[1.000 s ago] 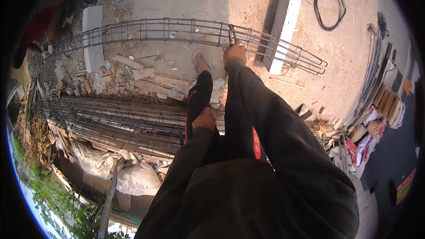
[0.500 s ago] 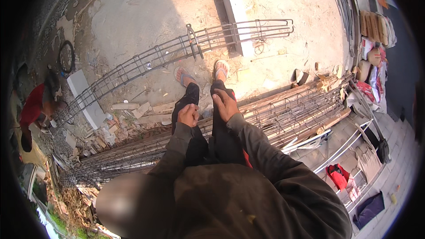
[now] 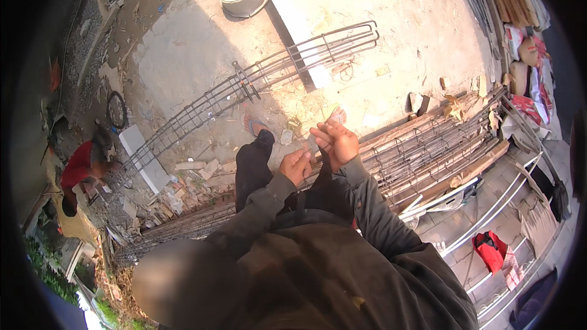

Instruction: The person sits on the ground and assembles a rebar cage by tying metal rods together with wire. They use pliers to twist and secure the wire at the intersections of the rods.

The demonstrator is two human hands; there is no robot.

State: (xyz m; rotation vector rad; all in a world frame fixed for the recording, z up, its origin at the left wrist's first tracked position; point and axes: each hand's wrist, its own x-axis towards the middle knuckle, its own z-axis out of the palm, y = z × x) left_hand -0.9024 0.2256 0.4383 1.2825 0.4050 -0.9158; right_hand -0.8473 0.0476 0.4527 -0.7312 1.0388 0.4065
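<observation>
"What are your hands doing?"

"My left hand (image 3: 296, 167) has its fingers curled toward the thumb; my right hand (image 3: 340, 145), just beside it, has its fingers loosely bent. I can't tell whether either pinches something thin."

"Why is the work lying like that?"

"The long, narrow cage of dark steel bars (image 3: 211, 99) lies ahead of my grip, untouched by it, across a long pale block (image 3: 299, 36) ahead and another pale block (image 3: 153, 172) far to the left, presumably to keep it off the ground. A dark metal hand tool (image 3: 246, 79), perhaps pincers, rests on it ahead-left of my hands, likely to free them both."

"How does the cage look?"

"Slender, with lengthwise bars held by squarish hoops; its nearer end is brightly lit, with the bar ends bent round."
</observation>
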